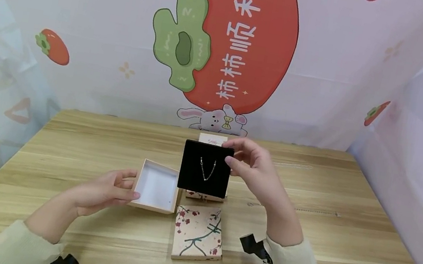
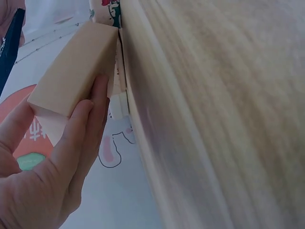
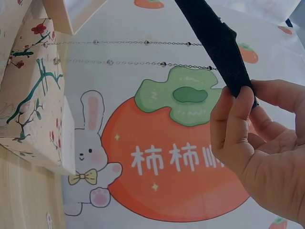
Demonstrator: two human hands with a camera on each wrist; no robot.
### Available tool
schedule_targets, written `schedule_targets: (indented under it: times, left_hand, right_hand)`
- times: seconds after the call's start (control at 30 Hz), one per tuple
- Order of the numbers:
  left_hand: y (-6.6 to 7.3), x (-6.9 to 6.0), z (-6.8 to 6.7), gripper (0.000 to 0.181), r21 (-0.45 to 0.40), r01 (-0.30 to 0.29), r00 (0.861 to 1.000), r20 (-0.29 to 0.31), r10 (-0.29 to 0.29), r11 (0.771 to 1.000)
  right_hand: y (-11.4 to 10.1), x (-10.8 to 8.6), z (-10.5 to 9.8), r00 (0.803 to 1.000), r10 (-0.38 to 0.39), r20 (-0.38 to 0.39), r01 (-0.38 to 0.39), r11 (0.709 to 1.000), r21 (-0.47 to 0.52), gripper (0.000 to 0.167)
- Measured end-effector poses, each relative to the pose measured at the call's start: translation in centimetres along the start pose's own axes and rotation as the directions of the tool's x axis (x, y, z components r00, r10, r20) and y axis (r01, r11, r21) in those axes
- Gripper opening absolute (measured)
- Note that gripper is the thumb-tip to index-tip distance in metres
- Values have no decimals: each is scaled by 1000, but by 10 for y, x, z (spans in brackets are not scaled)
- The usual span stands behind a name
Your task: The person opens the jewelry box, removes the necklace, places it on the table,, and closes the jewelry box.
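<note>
My left hand (image 1: 106, 191) grips a shallow, lidless cardboard box (image 1: 156, 186) by its left side, thumb on the near rim. Its white inside faces up in the head view; the left wrist view shows its plain beige outer wall (image 2: 76, 67) between thumb and fingers. My right hand (image 1: 259, 172) pinches a black jewelry pad (image 1: 193, 166) at its upper right edge, holding it upright beside the box. A thin silver necklace chain (image 1: 205, 179) loops across the pad's front. In the right wrist view two strands of the chain (image 3: 128, 62) hang from the pad's other side.
A flowered square lid or box (image 1: 198, 235) lies on the wooden table (image 1: 125, 244) in front of the pad. Behind the pad, another flowered box (image 1: 205, 197) and a white-topped item (image 1: 210, 139) are partly hidden. Two thin chains, one bracelet-like chain (image 1: 317, 211) among them, lie at right.
</note>
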State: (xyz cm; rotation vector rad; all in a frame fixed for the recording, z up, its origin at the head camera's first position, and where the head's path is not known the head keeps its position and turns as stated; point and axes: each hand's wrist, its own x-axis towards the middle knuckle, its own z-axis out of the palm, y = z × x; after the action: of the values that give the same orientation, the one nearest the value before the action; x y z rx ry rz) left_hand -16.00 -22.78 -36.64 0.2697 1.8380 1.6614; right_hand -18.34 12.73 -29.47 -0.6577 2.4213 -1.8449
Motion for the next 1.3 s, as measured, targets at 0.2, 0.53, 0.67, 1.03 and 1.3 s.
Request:
schedule_targets:
  times: [0.2, 0.53, 0.67, 1.03, 1.3]
  left_hand:
    - [-2, 4, -2, 89, -4, 32, 999, -4, -32, 999]
    - [-6, 2, -10, 83, 59, 102, 992, -73, -98, 993]
    - [-6, 0, -12, 79, 79, 122, 989, -90, -115, 989]
    - [-4, -4, -13, 73, 133, 153, 985, -103, -140, 979]
    - [-1, -8, -15, 74, 183, 184, 976, -151, -157, 966]
  right_hand:
    - [3, 1, 0, 999, 42, 21, -42, 999, 3, 26]
    - [6, 3, 1, 995, 83, 49, -82, 997, -11, 25]
    - [6, 4, 2, 994, 93, 53, -93, 996, -11, 25]
    - [6, 3, 2, 994, 93, 56, -93, 996, -5, 26]
    - [5, 3, 2, 995, 88, 46, -88, 996, -1, 26]
